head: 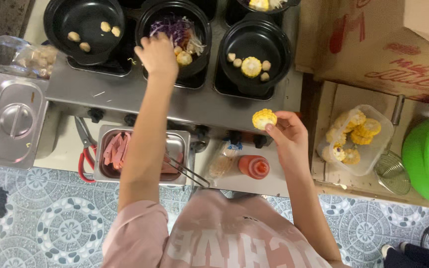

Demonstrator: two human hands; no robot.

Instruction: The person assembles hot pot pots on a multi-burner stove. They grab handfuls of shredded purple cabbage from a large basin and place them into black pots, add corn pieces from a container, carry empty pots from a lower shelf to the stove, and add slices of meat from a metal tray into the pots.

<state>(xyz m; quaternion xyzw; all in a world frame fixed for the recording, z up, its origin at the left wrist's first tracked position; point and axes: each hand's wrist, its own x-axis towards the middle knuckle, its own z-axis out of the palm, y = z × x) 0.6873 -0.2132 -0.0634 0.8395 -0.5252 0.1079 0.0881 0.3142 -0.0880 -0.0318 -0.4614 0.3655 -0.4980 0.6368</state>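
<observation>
Yellow corn slice (pixel 264 119) pinched in my right hand (pixel 286 136); left hand (pixel 157 54), fingers curled, contents unseen, over the cabbage bowl (pixel 197 20). Left bowl (pixel 58 17) lacks corn.

I'm reaching my left hand (pixel 157 55) into the middle pot (pixel 175 37); my right hand (pixel 286 136) is holding a corn slice (pixel 264 119) before the right pot (pixel 255 57).

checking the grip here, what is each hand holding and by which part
The right hand pinches a corn slice by its rim, between the fingertips. The left hand reaches into the middle pot; whether it holds anything cannot be told.
</observation>
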